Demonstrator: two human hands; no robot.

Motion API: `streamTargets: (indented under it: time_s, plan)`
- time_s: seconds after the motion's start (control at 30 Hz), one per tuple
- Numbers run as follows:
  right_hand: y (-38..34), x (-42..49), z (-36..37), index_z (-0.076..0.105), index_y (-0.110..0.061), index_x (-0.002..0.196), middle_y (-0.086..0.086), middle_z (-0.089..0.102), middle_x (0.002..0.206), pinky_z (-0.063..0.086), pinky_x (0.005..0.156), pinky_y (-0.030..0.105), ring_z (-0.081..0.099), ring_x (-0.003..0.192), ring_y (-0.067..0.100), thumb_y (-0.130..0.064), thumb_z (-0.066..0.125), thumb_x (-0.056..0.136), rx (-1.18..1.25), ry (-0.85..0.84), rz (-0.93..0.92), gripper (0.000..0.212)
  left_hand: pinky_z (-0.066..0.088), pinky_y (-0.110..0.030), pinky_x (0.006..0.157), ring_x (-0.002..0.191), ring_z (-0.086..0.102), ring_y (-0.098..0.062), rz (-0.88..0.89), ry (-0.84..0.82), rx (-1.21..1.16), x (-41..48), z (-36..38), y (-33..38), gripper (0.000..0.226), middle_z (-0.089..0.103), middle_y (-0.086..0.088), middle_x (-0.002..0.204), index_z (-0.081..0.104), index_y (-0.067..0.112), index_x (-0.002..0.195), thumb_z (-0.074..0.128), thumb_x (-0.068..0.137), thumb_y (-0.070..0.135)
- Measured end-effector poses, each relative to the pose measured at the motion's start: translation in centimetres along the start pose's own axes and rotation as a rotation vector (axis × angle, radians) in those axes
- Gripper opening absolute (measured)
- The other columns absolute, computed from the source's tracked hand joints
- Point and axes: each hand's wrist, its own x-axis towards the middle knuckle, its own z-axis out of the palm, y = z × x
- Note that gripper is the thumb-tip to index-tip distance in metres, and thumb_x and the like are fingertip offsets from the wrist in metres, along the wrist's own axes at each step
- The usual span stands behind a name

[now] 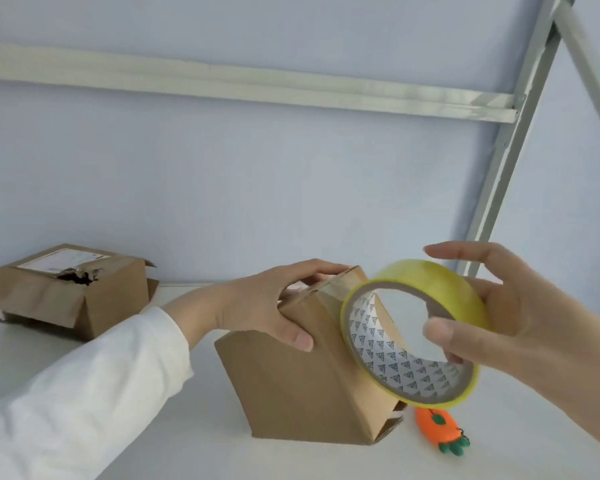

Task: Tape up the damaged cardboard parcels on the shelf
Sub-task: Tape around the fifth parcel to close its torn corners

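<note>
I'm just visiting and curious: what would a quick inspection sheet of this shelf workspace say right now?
Surface: white shelf board, parcels standing on it.
Job's things: near parcel tipped up at a slant; far parcel at the back left, its top torn open; yellow tape roll held against the near parcel's upper end.
Clutter: orange carrot toy lying beside the near parcel.
Hands: left hand grips the near parcel's top; right hand pinches the tape roll, thumb inside the core.
Cables: nothing seen.
Surroundings: pale wall, grey metal shelf frame.
</note>
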Motion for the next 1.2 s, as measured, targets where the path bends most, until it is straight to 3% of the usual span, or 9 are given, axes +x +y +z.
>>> streamTargets:
  time_s: [0.13,0.27,0.37,0.5,0.6,0.73,0.97,1.1,1.2]
  plan:
    - [-0.8,1.6,2.4,0.053,-0.052,0.104,-0.013,0.066,0.078,0.051,0.070,0.038,0.058,0.060,0.008,-0.073,0.064,0.050,-0.178,0.167,-0.085,0.058,0.043,-0.029,0.098,0.124,0.050,-0.008,0.010,0.091,-0.122,-0.7,-0.3,-1.6,0.090,0.055,0.014,0.131,0.042,0.039,0.131,0.078,0.052,0.063]
    - [-2.2,3.7,3.4,0.059,-0.052,0.098,-0.012,0.062,0.072,0.045,0.064,0.027,0.051,0.057,0.007,-0.052,0.064,0.058,-0.277,0.177,-0.076,0.040,0.043,-0.009,0.085,0.108,0.054,0.012,-0.018,0.149,-0.242,-1.8,-0.9,-2.3,0.087,0.058,0.038,0.113,0.040,0.041,0.122,0.071,0.049,0.076]
    - [-3.6,4.8,3.6,0.065,-0.049,0.089,-0.019,0.061,0.064,0.041,0.057,0.012,0.051,0.054,-0.001,-0.047,0.065,0.061,-0.365,0.095,-0.020,0.028,0.046,-0.020,0.090,0.114,0.058,-0.007,-0.024,0.217,-0.326,-2.4,-1.5,-4.1,0.096,0.063,0.018,0.120,0.045,0.037,0.127,0.076,0.044,0.075]
    - [-4.9,6.7,3.9,0.061,-0.043,0.088,-0.010,0.062,0.062,0.045,0.063,0.026,0.049,0.048,0.004,-0.047,0.068,0.058,-0.450,0.030,0.020,0.031,0.046,-0.028,0.093,0.117,0.058,-0.016,-0.021,0.239,-0.378,-2.5,-1.8,-5.5,0.096,0.063,0.007,0.124,0.048,0.033,0.128,0.077,0.046,0.074]
    - [-6.1,8.1,4.1,0.063,-0.037,0.085,-0.006,0.060,0.058,0.044,0.062,0.028,0.050,0.048,0.007,-0.047,0.069,0.056,-0.510,0.008,0.036,0.032,0.047,-0.028,0.092,0.113,0.060,-0.015,-0.004,0.257,-0.411,-2.6,-1.9,-6.2,0.093,0.065,0.010,0.119,0.049,0.032,0.127,0.077,0.049,0.073]
    - [-6.8,8.8,4.2,0.070,-0.042,0.074,-0.014,0.062,0.055,0.039,0.056,0.016,0.052,0.046,-0.002,-0.052,0.072,0.052,-0.668,-0.085,0.117,0.024,0.049,-0.021,0.085,0.106,0.062,-0.006,-0.009,0.303,-0.467,-3.4,-1.9,-7.6,0.094,0.067,0.016,0.112,0.049,0.027,0.123,0.075,0.047,0.075]
    - [-5.9,9.6,5.5,0.059,-0.064,0.091,-0.030,0.065,0.084,0.048,0.081,0.021,0.061,0.084,-0.005,-0.062,0.061,0.055,-0.691,-0.160,0.118,0.037,0.050,-0.016,0.080,0.103,0.063,0.001,-0.107,0.333,-0.542,-5.1,-1.8,-9.0,0.104,0.068,0.022,0.107,0.047,0.029,0.120,0.074,0.035,0.080]
    - [-6.0,10.3,6.2,0.064,-0.058,0.083,-0.033,0.059,0.063,0.039,0.061,0.018,0.055,0.060,-0.013,-0.059,0.058,0.054,-0.666,-0.175,0.088,0.029,0.047,-0.016,0.089,0.117,0.055,0.001,-0.146,0.326,-0.481,-6.3,-2.7,-8.5,0.105,0.061,0.021,0.125,0.042,0.035,0.129,0.076,0.040,0.077]
    - [-6.2,10.6,6.4,0.065,-0.054,0.080,-0.034,0.049,0.047,0.030,0.056,0.019,0.046,0.046,-0.017,-0.059,0.057,0.054,-0.681,-0.189,0.071,0.028,0.037,-0.025,0.108,0.134,0.036,0.003,-0.054,0.547,-0.322,-7.6,-3.0,-6.2,0.112,0.043,0.018,0.145,0.033,0.039,0.139,0.073,0.043,0.080]
